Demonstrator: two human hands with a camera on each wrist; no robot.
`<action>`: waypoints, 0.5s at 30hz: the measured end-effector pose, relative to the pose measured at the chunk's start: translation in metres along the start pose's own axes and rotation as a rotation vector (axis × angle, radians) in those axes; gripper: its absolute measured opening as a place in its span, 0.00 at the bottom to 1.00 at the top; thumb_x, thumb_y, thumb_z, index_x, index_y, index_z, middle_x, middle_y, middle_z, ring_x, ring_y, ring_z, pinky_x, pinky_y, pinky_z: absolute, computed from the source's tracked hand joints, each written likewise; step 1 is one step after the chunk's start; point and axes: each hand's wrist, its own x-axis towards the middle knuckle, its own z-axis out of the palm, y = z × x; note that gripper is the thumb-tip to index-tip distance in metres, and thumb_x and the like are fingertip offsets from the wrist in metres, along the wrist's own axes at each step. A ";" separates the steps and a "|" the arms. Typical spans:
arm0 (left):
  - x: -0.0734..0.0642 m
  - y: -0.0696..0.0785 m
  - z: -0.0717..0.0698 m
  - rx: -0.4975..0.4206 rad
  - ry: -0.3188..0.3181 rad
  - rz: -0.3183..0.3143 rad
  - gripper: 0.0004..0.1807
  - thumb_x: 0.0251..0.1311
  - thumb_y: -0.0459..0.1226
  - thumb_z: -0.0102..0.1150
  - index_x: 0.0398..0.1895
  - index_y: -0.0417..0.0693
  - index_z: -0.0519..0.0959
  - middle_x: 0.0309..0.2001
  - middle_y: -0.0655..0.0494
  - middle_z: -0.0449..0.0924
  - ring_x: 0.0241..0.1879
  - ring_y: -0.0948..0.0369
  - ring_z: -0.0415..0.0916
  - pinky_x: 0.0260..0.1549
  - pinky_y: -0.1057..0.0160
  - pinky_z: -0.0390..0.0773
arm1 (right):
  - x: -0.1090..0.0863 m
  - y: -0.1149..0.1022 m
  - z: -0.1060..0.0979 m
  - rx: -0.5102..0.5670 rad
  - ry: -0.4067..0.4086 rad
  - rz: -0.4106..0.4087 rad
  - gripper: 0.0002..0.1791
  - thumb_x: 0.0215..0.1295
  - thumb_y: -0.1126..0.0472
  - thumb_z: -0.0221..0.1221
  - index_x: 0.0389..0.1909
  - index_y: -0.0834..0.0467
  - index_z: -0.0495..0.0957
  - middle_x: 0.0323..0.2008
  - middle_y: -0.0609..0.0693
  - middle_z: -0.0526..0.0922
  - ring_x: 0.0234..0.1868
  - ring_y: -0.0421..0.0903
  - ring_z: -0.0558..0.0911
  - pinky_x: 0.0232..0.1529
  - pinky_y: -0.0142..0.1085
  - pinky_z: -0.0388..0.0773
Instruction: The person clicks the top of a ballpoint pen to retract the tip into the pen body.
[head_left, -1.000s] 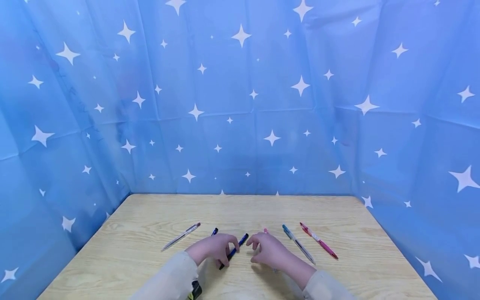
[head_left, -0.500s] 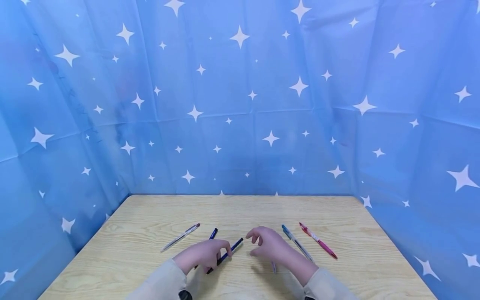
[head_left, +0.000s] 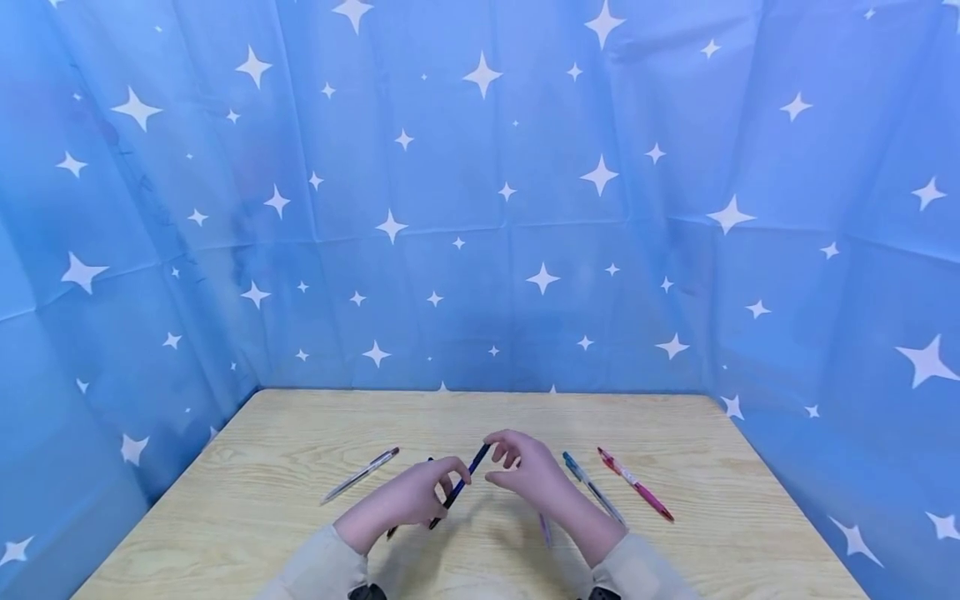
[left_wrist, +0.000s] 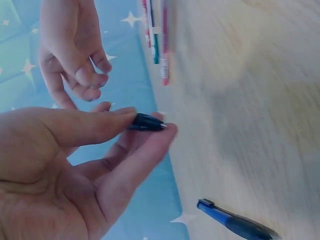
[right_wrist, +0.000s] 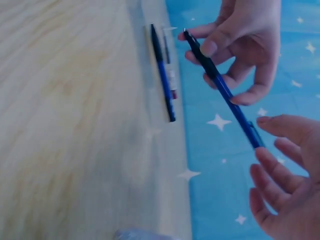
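My left hand (head_left: 416, 493) pinches a blue ballpoint pen (right_wrist: 225, 90) with a black grip, raised off the table and slanting up to the right. Thumb and fingers hold its dark writing end (left_wrist: 145, 122), where the metal point shows in the left wrist view. The right hand (head_left: 534, 473) is at the pen's upper end, thumb and fingers apart and loosely bent. One of its fingertips (right_wrist: 262, 152) is right at that end. A second blue pen (right_wrist: 162, 75) lies on the table, mostly hidden behind my left hand in the head view.
On the wooden table (head_left: 300, 417), a clear pen (head_left: 360, 475) lies to the left. To the right are a teal pen (head_left: 588, 483) and a red-pink pen (head_left: 636, 483). A purplish pen (head_left: 545, 531) shows partly under the right wrist. A blue star-patterned curtain (head_left: 480, 208) surrounds the table.
The left hand has lifted the blue pen off the table, after shifting it left, and tilted it up toward the right hand. The right hand has moved up slightly to the pen's end.
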 end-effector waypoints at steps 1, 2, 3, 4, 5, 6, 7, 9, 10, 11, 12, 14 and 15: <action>0.000 0.001 0.000 -0.021 0.014 0.013 0.26 0.53 0.17 0.60 0.51 0.50 0.74 0.38 0.51 0.73 0.24 0.55 0.77 0.19 0.59 0.78 | 0.001 -0.002 0.000 0.017 0.027 0.002 0.24 0.57 0.64 0.69 0.56 0.57 0.77 0.37 0.48 0.78 0.36 0.45 0.76 0.33 0.39 0.75; 0.000 0.003 0.000 -0.042 0.025 0.026 0.27 0.53 0.16 0.59 0.52 0.50 0.74 0.38 0.51 0.73 0.25 0.54 0.78 0.19 0.59 0.79 | 0.002 -0.004 -0.001 0.040 0.057 0.008 0.23 0.57 0.64 0.69 0.55 0.56 0.78 0.36 0.47 0.78 0.36 0.44 0.76 0.34 0.40 0.75; 0.000 0.004 0.000 -0.067 0.035 0.036 0.27 0.54 0.16 0.58 0.53 0.50 0.74 0.39 0.50 0.73 0.26 0.52 0.79 0.20 0.59 0.79 | 0.003 -0.006 -0.001 0.060 0.089 0.012 0.23 0.57 0.64 0.69 0.55 0.56 0.78 0.36 0.46 0.78 0.36 0.44 0.75 0.35 0.40 0.75; -0.001 0.005 0.000 -0.088 0.044 0.043 0.28 0.54 0.16 0.58 0.54 0.51 0.73 0.39 0.50 0.72 0.27 0.51 0.80 0.21 0.59 0.79 | 0.004 -0.008 -0.001 0.082 0.119 0.019 0.23 0.57 0.65 0.69 0.54 0.56 0.79 0.35 0.46 0.77 0.36 0.44 0.75 0.36 0.40 0.75; -0.001 0.007 0.000 -0.099 0.052 0.049 0.28 0.55 0.16 0.57 0.54 0.53 0.73 0.39 0.51 0.72 0.27 0.51 0.80 0.21 0.59 0.80 | 0.005 -0.009 -0.002 0.109 0.147 0.028 0.22 0.56 0.65 0.69 0.54 0.55 0.79 0.35 0.46 0.77 0.36 0.44 0.75 0.37 0.40 0.75; 0.000 0.008 0.000 -0.107 0.060 0.055 0.29 0.56 0.17 0.58 0.54 0.54 0.73 0.39 0.51 0.72 0.27 0.51 0.80 0.22 0.59 0.80 | 0.006 -0.011 -0.003 0.138 0.175 0.036 0.22 0.56 0.65 0.69 0.53 0.54 0.80 0.34 0.47 0.77 0.36 0.45 0.75 0.39 0.40 0.76; 0.000 0.009 0.000 -0.117 0.067 0.067 0.28 0.56 0.17 0.57 0.55 0.54 0.73 0.39 0.50 0.72 0.27 0.51 0.80 0.23 0.59 0.80 | 0.007 -0.012 -0.003 0.171 0.200 0.044 0.21 0.56 0.66 0.69 0.52 0.54 0.80 0.34 0.48 0.77 0.36 0.45 0.76 0.40 0.40 0.76; 0.000 0.011 0.000 -0.121 0.080 0.090 0.28 0.57 0.18 0.58 0.56 0.54 0.72 0.39 0.50 0.72 0.26 0.52 0.80 0.23 0.61 0.80 | 0.008 -0.015 -0.004 0.229 0.242 0.060 0.20 0.57 0.66 0.69 0.52 0.54 0.80 0.36 0.51 0.77 0.37 0.46 0.76 0.42 0.41 0.77; 0.000 0.013 0.000 -0.123 0.087 0.098 0.28 0.58 0.18 0.58 0.56 0.54 0.72 0.39 0.50 0.72 0.26 0.52 0.80 0.23 0.61 0.80 | 0.008 -0.016 -0.004 0.252 0.259 0.068 0.20 0.57 0.66 0.69 0.52 0.54 0.80 0.37 0.52 0.77 0.38 0.46 0.77 0.42 0.42 0.77; 0.000 0.014 0.000 -0.127 0.094 0.107 0.28 0.58 0.18 0.58 0.56 0.54 0.72 0.39 0.50 0.73 0.27 0.52 0.80 0.24 0.60 0.81 | 0.008 -0.017 -0.004 0.271 0.274 0.071 0.20 0.58 0.66 0.68 0.52 0.53 0.80 0.38 0.52 0.77 0.39 0.46 0.78 0.43 0.42 0.78; 0.000 0.015 0.000 -0.133 0.101 0.116 0.28 0.58 0.18 0.58 0.55 0.54 0.72 0.39 0.50 0.73 0.28 0.52 0.80 0.25 0.58 0.82 | 0.009 -0.018 -0.004 0.287 0.285 0.074 0.20 0.58 0.65 0.68 0.52 0.53 0.80 0.39 0.53 0.77 0.40 0.46 0.78 0.44 0.42 0.78; 0.001 0.016 0.001 -0.150 0.121 0.128 0.28 0.58 0.18 0.58 0.55 0.54 0.72 0.40 0.51 0.73 0.31 0.50 0.81 0.26 0.55 0.82 | 0.010 -0.020 -0.004 0.325 0.296 0.080 0.20 0.60 0.63 0.68 0.53 0.53 0.79 0.41 0.53 0.78 0.41 0.47 0.80 0.45 0.42 0.78; 0.001 0.017 0.001 -0.158 0.133 0.134 0.28 0.57 0.18 0.58 0.55 0.54 0.73 0.40 0.50 0.73 0.33 0.49 0.81 0.27 0.54 0.82 | 0.010 -0.021 -0.003 0.349 0.296 0.082 0.20 0.60 0.62 0.68 0.54 0.53 0.79 0.42 0.53 0.79 0.42 0.47 0.81 0.45 0.43 0.79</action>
